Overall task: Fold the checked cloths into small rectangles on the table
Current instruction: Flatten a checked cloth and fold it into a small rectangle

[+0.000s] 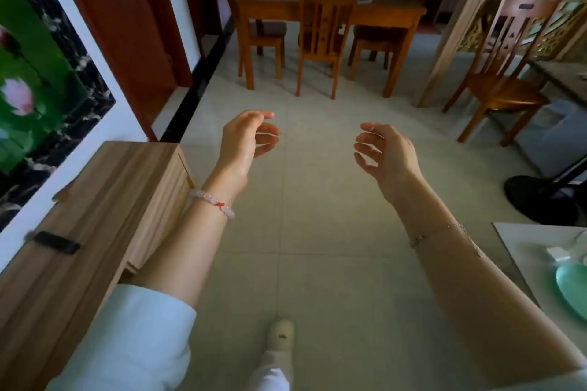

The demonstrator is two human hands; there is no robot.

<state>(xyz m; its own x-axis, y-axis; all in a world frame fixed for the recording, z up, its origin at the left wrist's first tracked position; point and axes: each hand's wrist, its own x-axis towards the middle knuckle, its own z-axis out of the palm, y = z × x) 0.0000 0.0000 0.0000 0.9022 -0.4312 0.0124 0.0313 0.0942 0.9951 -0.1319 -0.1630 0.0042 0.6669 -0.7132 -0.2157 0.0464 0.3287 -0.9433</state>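
Checked cloths: none in view, so can't tell long axis or which hand is nearer. Left hand (246, 136) and right hand (386, 152) held out over tiled floor (317, 232), well apart, both empty w/ fingers loosely curled. Dining table (390, 6) lies far ahead of both hands, roughly centred btwn them; pale stuff on top, too small to ID. Likely walking there first.

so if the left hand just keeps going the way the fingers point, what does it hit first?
Probably the right hand. The left hand has its fingers curled rightward across an open gap over bare floor, both hands empty. Depth is unclear, so it might pass.
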